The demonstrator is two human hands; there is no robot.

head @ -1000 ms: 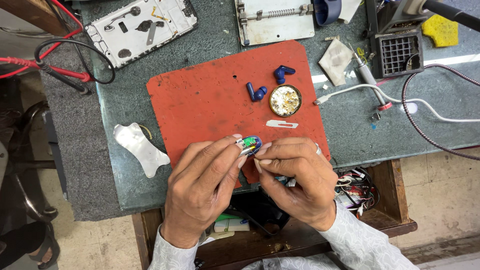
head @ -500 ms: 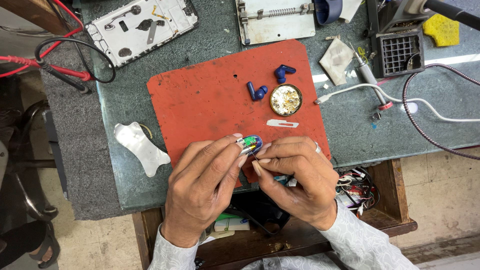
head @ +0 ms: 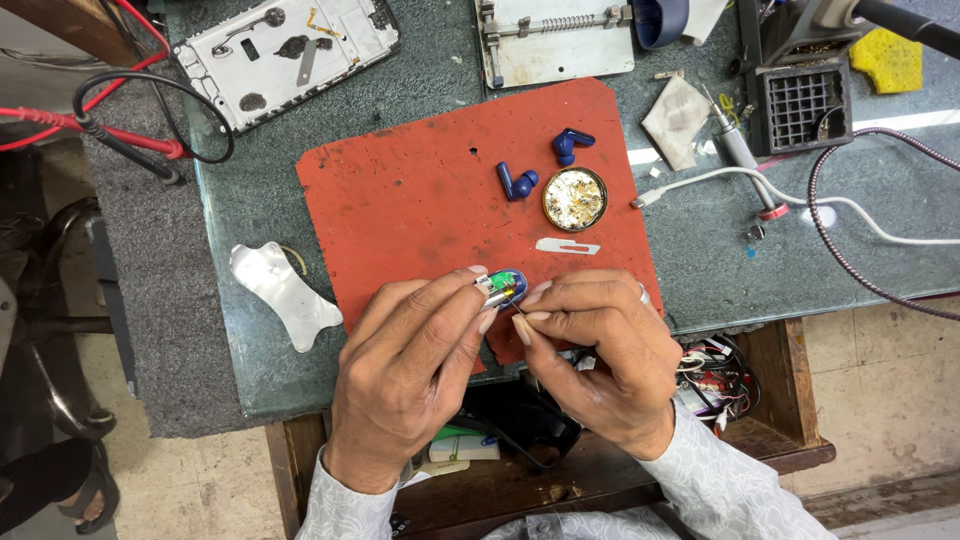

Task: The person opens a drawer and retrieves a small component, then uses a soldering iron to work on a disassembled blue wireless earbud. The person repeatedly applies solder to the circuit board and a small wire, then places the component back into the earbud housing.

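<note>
My left hand point(head: 410, 370) and my right hand point(head: 600, 355) meet over the near edge of a red mat point(head: 420, 200). Between their fingertips sits a small opened blue earbud case part point(head: 503, 287) with a green circuit board and a silver piece showing. The left thumb and forefinger pinch it from the left. My right hand's fingertips press against it from the right; a thin pointed tool seems to lie under that hand, mostly hidden. Two blue earbuds point(head: 518, 182) point(head: 570, 143) lie on the mat farther away, next to a round tin of flux point(head: 574, 199).
Metal tweezers point(head: 566, 245) lie on the mat. A white phone frame point(head: 285, 55), a metal board holder point(head: 555, 40), a soldering iron stand point(head: 800, 105), a yellow sponge point(head: 888, 58), a white cable point(head: 800, 200), red and black probe leads point(head: 110, 125) and a white plastic piece point(head: 280, 293) surround it.
Both hands stay in the same place holding the small part; only slight finger shifts are visible.
</note>
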